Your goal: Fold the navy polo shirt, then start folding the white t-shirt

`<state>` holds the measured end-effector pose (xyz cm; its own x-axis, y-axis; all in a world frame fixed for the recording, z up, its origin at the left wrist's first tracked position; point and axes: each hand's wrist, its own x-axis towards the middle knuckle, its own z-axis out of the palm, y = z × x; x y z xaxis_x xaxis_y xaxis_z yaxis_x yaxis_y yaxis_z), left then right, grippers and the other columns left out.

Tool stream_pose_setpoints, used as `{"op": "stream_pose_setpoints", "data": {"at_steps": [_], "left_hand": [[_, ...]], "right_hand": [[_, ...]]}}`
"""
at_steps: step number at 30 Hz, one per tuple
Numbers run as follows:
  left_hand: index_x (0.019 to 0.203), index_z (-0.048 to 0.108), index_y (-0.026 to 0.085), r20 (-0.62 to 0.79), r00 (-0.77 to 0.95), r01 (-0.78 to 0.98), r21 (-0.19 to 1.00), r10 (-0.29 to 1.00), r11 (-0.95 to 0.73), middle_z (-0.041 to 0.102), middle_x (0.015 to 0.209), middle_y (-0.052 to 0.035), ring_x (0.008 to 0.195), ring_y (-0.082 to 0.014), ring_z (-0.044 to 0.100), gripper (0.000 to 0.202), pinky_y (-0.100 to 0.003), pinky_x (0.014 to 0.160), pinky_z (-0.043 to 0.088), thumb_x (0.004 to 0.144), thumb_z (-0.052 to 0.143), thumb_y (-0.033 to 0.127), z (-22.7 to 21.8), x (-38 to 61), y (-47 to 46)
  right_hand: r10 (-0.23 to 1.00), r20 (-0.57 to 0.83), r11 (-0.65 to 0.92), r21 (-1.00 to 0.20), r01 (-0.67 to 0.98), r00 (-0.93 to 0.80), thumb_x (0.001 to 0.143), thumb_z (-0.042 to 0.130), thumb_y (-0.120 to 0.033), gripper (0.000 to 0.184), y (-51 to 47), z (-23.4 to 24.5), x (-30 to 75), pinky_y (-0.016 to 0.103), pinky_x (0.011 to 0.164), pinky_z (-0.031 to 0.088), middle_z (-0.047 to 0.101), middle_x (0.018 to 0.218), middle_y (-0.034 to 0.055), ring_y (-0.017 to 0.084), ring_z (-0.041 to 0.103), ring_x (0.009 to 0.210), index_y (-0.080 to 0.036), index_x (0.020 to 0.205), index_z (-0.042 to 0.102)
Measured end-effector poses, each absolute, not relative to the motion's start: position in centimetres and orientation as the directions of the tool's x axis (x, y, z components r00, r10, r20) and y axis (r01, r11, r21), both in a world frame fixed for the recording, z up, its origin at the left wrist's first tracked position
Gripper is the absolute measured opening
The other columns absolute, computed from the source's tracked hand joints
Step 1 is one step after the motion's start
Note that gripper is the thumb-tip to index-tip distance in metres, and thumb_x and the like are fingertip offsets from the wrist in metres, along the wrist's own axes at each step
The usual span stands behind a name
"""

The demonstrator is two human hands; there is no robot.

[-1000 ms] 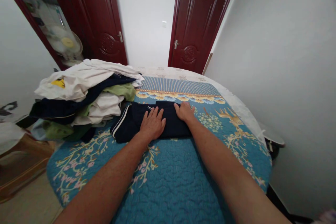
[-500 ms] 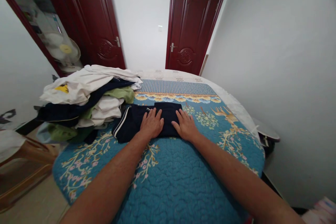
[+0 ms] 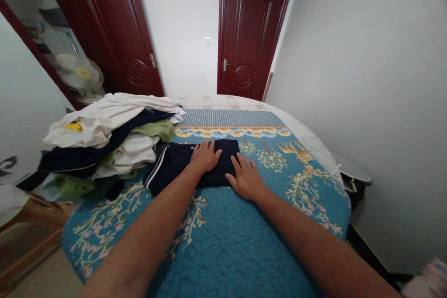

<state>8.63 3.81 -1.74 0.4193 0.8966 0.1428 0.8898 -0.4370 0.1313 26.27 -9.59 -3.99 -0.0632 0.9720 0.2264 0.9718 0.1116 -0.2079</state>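
Folded navy garment (image 3: 171,164) on the quilt (image 3: 223,242), long axis running left to right, just beyond both forearms. Left hand (image 3: 206,156) lies flat and open on its middle, nearer the far edge. Right hand (image 3: 246,178) is open, fingertips on the near right corner, palm on quilt. Neither hand grasps. A clothes pile (image 3: 104,123) abuts the garment's left end.

Both forearms are showing bare along their whole visible length, from the lower frame edge up to the wrists. The left hand (image 3: 205,157) and right hand (image 3: 246,179) are likewise working bare. Whatever the person is wearing higher up is falling outside the head view.
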Motion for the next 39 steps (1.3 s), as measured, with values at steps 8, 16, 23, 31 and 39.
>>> {"op": "stream_pose_setpoints", "data": {"at_steps": [8, 16, 23, 31, 39], "left_hand": [[0.144, 0.060, 0.012, 0.153, 0.296, 0.935, 0.156, 0.943, -0.319, 0.054, 0.157, -0.0238, 0.151, -0.0382, 0.044, 0.069, -0.059, 0.123, 0.032, 0.106, 0.027, 0.059, -1.9, 8.7, 7.3], [0.156, 0.050, 0.012, 0.374, 0.443, 0.867, 0.054, 0.815, -0.496, 0.047, 0.166, -0.0174, 0.160, -0.0320, 0.030, 0.063, -0.050, 0.131, 0.020, 0.108, 0.034, 0.050, -1.9, 8.4, 2.8], [0.163, 0.040, 0.011, 0.286, 0.479, 0.855, 0.060, 0.830, -0.514, 0.036, 0.172, -0.0179, 0.162, -0.0310, 0.028, 0.079, -0.049, 0.131, 0.022, 0.107, 0.027, 0.065, -3.4, 4.4, -2.3], [0.164, 0.039, 0.012, 0.334, 0.447, 0.872, 0.046, 0.830, -0.488, 0.039, 0.171, -0.0168, 0.161, -0.0337, 0.029, 0.076, -0.055, 0.131, 0.022, 0.107, 0.034, 0.062, -4.0, 1.1, -5.2], [0.164, 0.040, 0.016, 0.380, 0.565, 0.766, 0.088, 0.733, -0.636, 0.039, 0.172, -0.0125, 0.162, -0.0291, 0.028, 0.068, -0.052, 0.131, 0.023, 0.108, 0.036, 0.054, -3.2, 1.6, -5.4]], "right_hand": [[0.973, 0.223, 0.112, -0.234, 0.966, -0.059, 0.104, 0.043, -0.064, 0.078, -9.5, -4.1, 26.4, 0.064, 0.128, 0.018, 0.024, 0.175, 0.0155, 0.039, 0.028, 0.160, -0.021, 0.168, 0.036], [0.971, 0.230, 0.113, -0.228, 0.967, -0.060, 0.105, 0.042, -0.064, 0.078, -9.6, -4.2, 26.5, 0.064, 0.128, 0.018, 0.026, 0.175, 0.0172, 0.039, 0.028, 0.160, -0.018, 0.168, 0.036], [0.974, 0.218, 0.115, -0.247, 0.962, -0.060, 0.105, 0.043, -0.064, 0.078, -9.6, -4.1, 26.5, 0.064, 0.127, 0.020, 0.026, 0.174, 0.0182, 0.039, 0.028, 0.159, -0.018, 0.167, 0.037], [0.961, 0.276, 0.116, -0.279, 0.953, -0.036, 0.107, 0.042, -0.054, 0.066, -9.6, -4.1, 27.7, 0.062, 0.125, 0.028, 0.046, 0.164, 0.0213, 0.037, 0.042, 0.152, -0.012, 0.157, 0.050], [0.789, 0.612, 0.319, -0.338, 0.886, -0.051, 0.108, 0.038, -0.044, 0.058, -7.0, -2.7, 28.9, 0.052, 0.125, 0.036, 0.057, 0.155, 0.0207, 0.032, 0.048, 0.149, -0.010, 0.151, 0.057]]}}
